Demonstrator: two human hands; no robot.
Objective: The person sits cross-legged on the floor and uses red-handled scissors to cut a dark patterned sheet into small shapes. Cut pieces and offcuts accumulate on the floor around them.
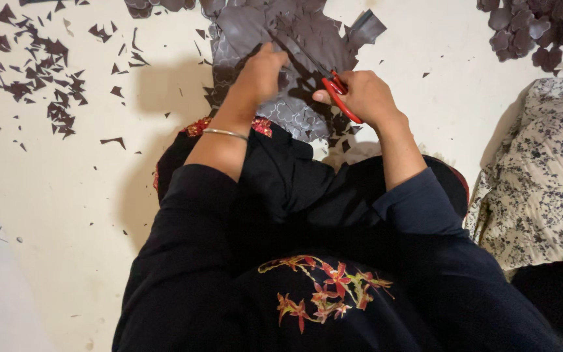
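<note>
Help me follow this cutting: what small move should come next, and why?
Probably close the red-handled scissors along a marked outline: the right hand has the blades on the grey sheet, which the left hand pins flat.

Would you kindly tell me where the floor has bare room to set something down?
Bare floor lies left of the lap, below the scattered scraps. Crowded: around the grey sheet and cut-out pile.

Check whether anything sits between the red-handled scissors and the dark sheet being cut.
Nothing visible does. The right hand holds the red-handled scissors with the blades already on the dark sheet, and the left hand presses the sheet beside them. Loose scraps lie off to the side.
</note>
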